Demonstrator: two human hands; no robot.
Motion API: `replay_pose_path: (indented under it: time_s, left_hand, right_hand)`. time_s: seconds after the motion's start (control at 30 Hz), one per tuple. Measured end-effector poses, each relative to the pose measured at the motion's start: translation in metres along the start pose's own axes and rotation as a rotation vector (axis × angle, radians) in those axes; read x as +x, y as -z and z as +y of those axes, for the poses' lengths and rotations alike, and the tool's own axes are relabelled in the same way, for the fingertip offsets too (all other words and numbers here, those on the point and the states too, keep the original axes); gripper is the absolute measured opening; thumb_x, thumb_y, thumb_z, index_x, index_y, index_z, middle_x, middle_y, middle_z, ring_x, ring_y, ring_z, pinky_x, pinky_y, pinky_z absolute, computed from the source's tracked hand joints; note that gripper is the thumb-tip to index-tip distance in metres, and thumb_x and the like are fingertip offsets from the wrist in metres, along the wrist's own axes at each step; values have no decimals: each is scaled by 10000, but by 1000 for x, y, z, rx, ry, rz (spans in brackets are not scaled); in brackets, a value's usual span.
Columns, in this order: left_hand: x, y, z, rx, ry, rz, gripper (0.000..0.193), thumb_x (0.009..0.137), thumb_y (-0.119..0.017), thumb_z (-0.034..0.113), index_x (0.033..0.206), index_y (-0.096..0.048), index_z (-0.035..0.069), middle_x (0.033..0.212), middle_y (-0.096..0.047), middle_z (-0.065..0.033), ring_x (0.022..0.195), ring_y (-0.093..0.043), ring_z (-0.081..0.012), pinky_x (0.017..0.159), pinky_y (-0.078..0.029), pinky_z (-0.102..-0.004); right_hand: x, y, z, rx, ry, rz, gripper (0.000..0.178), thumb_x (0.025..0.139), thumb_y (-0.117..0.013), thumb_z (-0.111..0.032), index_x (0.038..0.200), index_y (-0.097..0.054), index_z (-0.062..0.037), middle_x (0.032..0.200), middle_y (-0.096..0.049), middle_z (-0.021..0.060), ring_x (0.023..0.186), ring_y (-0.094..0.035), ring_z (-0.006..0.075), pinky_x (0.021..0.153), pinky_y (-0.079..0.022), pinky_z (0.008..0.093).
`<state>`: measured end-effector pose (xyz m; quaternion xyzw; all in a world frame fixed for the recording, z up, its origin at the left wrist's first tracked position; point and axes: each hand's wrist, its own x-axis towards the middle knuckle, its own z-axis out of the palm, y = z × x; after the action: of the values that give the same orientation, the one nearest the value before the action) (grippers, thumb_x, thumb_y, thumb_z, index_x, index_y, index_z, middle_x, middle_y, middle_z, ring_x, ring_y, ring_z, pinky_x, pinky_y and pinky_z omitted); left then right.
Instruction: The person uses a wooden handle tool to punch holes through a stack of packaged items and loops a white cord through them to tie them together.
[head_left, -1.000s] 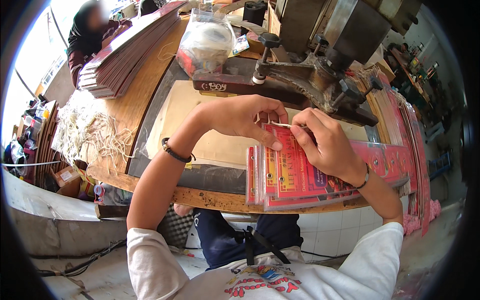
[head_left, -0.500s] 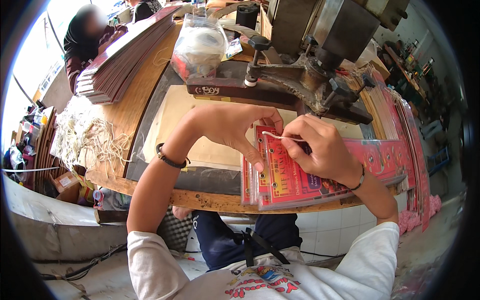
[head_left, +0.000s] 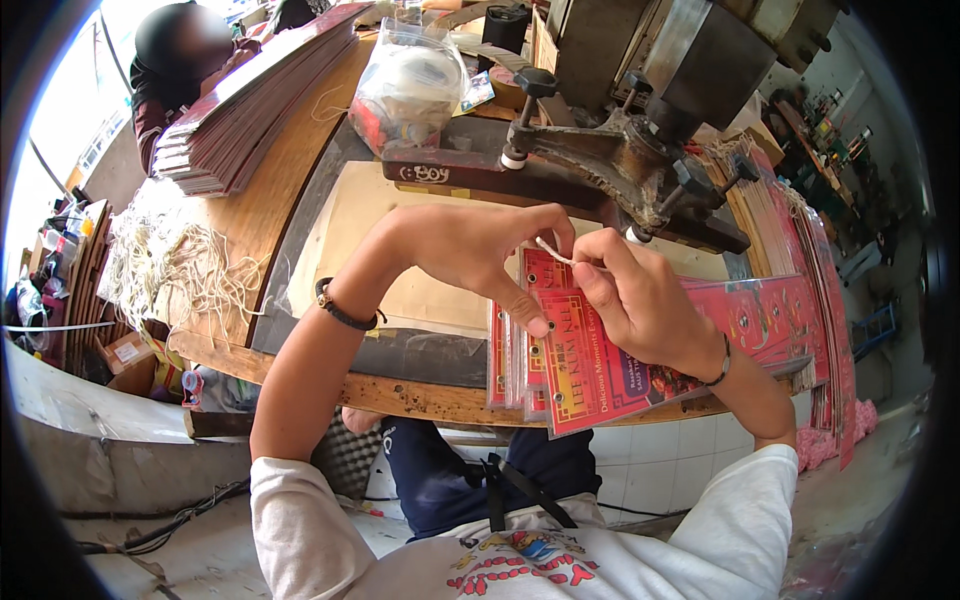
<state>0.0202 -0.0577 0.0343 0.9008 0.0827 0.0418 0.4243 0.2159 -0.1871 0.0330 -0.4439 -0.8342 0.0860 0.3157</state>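
A short white string is pinched between the thumb and fingers of my right hand, which is closed above the red cards. Its other end reaches the curled forefinger of my left hand. The left thumb presses on the eyeleted left edge of the top red printed card; the other left fingers are mostly hidden behind. This card lies tilted over a stack of similar red cards at the table's front edge. Whether the string passes through an eyelet is hidden by my fingers.
A heavy metal press stands just beyond my hands. White strings lie heaped at the left. Stacked boards fill the back left near another person. A plastic bag sits behind; more red cards lie at the right.
The top card has turned, its lower end swinging right, baring more of the cards beneath. The string's free end has come up to my left forefinger. My right hand still pinches the string.
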Motion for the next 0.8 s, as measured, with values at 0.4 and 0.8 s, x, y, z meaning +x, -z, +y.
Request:
replay_pose_path:
  time_s: [0.4,0.8]
  left_hand:
    - [7,-5,-15,160,-392,248,434,851,-723,407,1067,-695,31,1184,-611,-118,1148,-524,-274,994,-427,-366]
    - [19,-6,-19,-310,-363,27,369,954,-623,267,1186,-627,-20,1142,-629,-101,1087,-563,-200,980,-422,-358]
  right_hand:
    - [-1,17,-5,-68,54,303,111,893,-632,-46,1003,-629,-31,763,-625,68,573,-569,136,523,-457,266]
    - [-7,31,2,61,-46,207,128,869,-725,-132,939,-701,-27,720,-610,47,544,-522,111,484,-398,256]
